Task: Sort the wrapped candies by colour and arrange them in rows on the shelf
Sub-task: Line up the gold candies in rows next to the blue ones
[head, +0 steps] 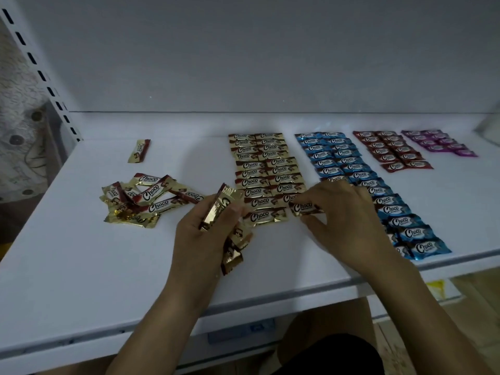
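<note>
On the white shelf [81, 266] lie sorted double rows of wrapped candies: gold [266, 169], blue [349, 169], red [392, 151] and purple [439, 143]. A loose heap of gold candies [143, 201] sits at the left, and a single gold candy [139, 150] lies behind it. My left hand [200, 239] grips a bunch of several gold candies [228, 228]. My right hand [349, 220] pinches one gold candy [303, 208] at the near right end of the gold rows, partly covering the blue rows.
The shelf's back wall [270, 63] rises behind the rows. A slotted upright [40, 74] stands at the far left. The shelf's front edge [243, 315] runs below my wrists. A pale object [489, 128] sits at the far right.
</note>
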Action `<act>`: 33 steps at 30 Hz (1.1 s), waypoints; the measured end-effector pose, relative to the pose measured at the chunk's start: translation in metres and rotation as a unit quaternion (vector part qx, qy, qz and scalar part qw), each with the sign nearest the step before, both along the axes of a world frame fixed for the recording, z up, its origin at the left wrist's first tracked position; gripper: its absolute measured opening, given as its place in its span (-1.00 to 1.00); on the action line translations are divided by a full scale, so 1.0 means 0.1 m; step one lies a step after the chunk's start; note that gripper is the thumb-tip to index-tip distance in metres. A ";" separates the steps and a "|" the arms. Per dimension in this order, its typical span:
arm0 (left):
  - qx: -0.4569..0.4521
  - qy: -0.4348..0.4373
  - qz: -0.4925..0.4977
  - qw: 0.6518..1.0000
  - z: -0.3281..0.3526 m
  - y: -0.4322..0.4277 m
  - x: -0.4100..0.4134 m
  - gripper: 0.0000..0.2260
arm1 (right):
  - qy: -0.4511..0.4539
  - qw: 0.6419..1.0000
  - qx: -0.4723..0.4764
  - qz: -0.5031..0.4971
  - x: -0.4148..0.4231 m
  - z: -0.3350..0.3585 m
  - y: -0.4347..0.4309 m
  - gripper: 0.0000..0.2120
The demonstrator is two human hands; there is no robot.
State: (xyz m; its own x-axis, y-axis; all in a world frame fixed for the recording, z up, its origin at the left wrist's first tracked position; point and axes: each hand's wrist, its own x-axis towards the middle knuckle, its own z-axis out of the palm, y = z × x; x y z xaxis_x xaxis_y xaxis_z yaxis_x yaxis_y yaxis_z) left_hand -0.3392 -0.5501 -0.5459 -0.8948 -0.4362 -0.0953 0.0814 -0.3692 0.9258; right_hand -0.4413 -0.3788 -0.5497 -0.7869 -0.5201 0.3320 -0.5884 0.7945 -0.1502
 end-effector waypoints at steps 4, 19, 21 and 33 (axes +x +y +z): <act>-0.018 -0.004 -0.008 1.000 -0.02 0.00 0.01 -0.90 | -0.024 0.999 0.029 0.000 -0.03 0.03 -0.08 -0.74; -0.034 0.002 -0.005 0.999 -0.04 -0.01 -0.01 -0.81 | -0.034 0.996 -0.040 0.065 0.00 -0.11 -0.08 -0.63; -0.031 0.005 0.000 1.000 -0.03 -0.01 -0.01 -0.83 | -0.015 0.996 -0.057 0.061 0.01 -0.09 -0.10 -0.64; 0.026 0.004 0.035 0.999 -0.07 -0.03 -0.03 -0.90 | 0.017 0.998 -0.012 0.063 -0.10 -0.15 -0.44 -0.55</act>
State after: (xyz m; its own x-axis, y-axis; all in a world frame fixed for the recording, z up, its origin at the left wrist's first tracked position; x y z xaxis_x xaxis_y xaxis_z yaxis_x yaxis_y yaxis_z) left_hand -0.3424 -0.5527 -0.5528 -0.8636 -0.4916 -0.1116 0.1160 -0.4093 0.9050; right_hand -0.4517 -0.4230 -0.5646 -0.7044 -0.6052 0.3710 -0.6879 0.7109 -0.1465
